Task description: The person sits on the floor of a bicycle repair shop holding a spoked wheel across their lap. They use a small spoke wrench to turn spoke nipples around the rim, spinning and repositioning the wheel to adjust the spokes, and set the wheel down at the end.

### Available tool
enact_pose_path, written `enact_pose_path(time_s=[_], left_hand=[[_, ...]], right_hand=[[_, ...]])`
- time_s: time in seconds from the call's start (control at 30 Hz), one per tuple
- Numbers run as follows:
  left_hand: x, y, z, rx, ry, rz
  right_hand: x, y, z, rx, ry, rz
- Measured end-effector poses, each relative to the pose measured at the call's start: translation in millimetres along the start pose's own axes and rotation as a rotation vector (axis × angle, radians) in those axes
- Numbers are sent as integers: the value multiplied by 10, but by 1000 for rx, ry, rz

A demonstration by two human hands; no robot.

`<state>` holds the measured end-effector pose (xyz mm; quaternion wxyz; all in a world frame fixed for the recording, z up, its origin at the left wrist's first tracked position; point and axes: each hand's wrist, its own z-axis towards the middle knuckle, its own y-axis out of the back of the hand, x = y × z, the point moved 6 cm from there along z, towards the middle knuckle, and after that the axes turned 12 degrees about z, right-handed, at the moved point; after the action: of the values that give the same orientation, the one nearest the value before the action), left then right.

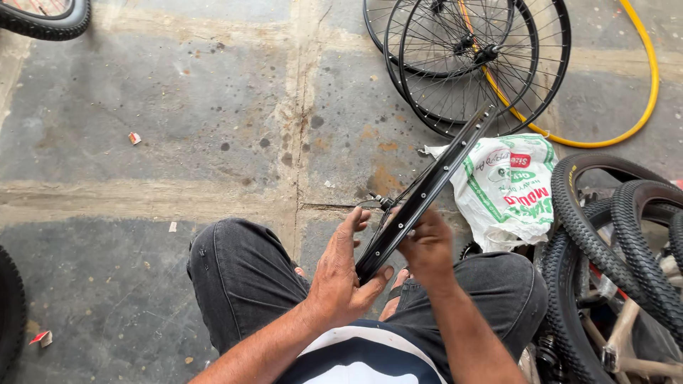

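Both hands grip a black wheel rim (420, 195) edge-on between the knees — the left hand (341, 274) curled round its near end, thumb under, the right hand (427, 245) closed over the edge just beside it. Steady work wants the rim braced low and turned gently. It is narrow, glossy, drilled with small holes, and slants up and away beyond the hands toward spoked wheels (466, 64) on the floor.

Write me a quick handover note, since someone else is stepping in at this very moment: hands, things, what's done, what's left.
Left hand: steadies the black wheel rim at its lower end, thumb under it.
Right hand: grips the rim's edge from the other side.
The rim stands on edge over the lap; spokes and hub barely show behind it.
Nearby: spoked wheels on the floor, a printed sack, knobby tyres at right.
Progress cannot be judged from this view.
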<state>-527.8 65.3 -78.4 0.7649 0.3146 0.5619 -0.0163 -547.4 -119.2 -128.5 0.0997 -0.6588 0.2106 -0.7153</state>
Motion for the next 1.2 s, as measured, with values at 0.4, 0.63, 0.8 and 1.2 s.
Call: enact_pose_path(time_s=[0.4,0.63,0.8,1.2], left_hand=[[-27,56,24,-15,6,-18],[-47,86,38,-23,-19,1],[-73,91,21,-27,-42,6],[-103,103,31,-37,-58,-9]], right_hand=[[139,-77,39,-13,-16,37],[135,-39,3,60,61,333],[116,12,-11,-91,-56,172],[250,-76,-43,-22,-36,268]])
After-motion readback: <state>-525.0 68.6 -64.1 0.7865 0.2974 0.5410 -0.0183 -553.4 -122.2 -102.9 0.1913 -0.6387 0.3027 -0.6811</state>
